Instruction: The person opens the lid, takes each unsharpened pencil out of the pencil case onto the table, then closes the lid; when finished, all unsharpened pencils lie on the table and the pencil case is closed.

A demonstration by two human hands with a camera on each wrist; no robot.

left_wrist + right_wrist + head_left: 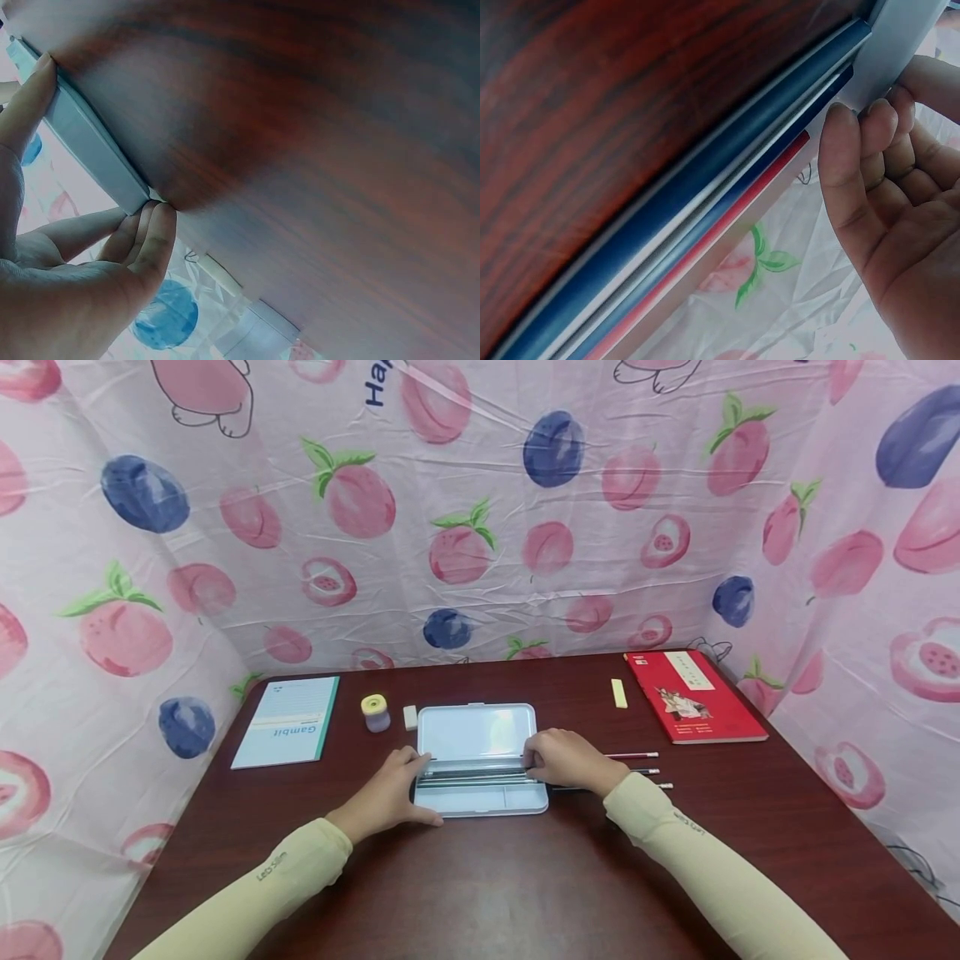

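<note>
A light-blue pencil case (480, 801) lies with its lid (476, 731) raised, several dark pencils (476, 782) lengthwise in its tray. My left hand (386, 793) grips the case's left end, thumb along the front edge and fingers at the far left corner. At the opposite end, my right hand (562, 758) bends its fingers over the rim, by the pencil ends; what its fingertips hold is hidden. Beside the case, partly under the right forearm, lie a red pencil (632, 755) and dark pencils (647, 772), which run toward the case in the right wrist view.
Left of the case are a white eraser (410, 717), a yellow-topped pencil sharpener (376, 714) and a pale notebook (288, 722). To the right lie a small yellow strip (618, 693) and a red book (693, 697). Fruit-print cloth (480, 602) hangs around the dark table (480, 893).
</note>
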